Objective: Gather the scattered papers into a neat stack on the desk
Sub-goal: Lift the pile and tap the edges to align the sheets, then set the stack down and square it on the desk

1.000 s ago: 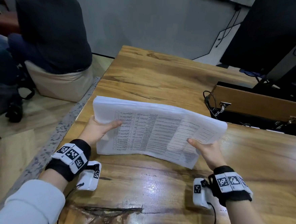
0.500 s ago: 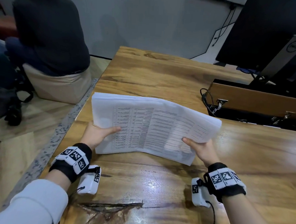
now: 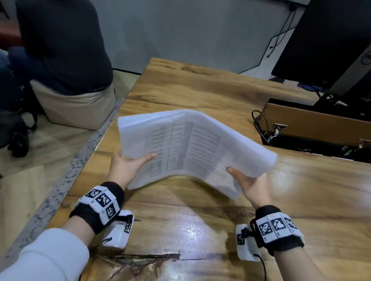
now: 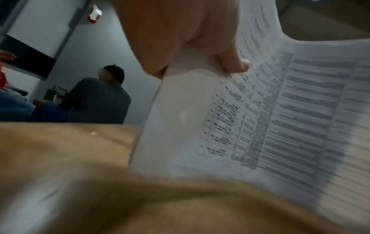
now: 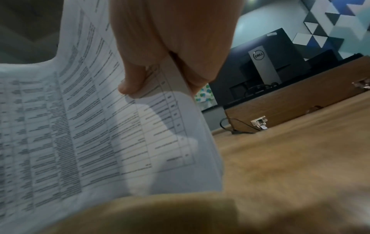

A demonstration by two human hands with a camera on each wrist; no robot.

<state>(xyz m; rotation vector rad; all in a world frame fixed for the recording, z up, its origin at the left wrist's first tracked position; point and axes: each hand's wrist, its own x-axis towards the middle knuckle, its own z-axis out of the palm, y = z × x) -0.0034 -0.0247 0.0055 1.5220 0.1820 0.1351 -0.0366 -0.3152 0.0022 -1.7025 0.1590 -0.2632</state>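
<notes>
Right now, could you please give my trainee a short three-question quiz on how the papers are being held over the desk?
1. True or false: the stack of papers lies flat on the desk.
2. Which hands grip the papers? A) left only B) right only C) both
3. Fill in: the middle of the stack is bowed ____.

Key:
1. False; it is held above the wood.
2. C; the left hand and the right hand each pinch a side edge, thumb on top.
3. Upward, ends lower.
</notes>
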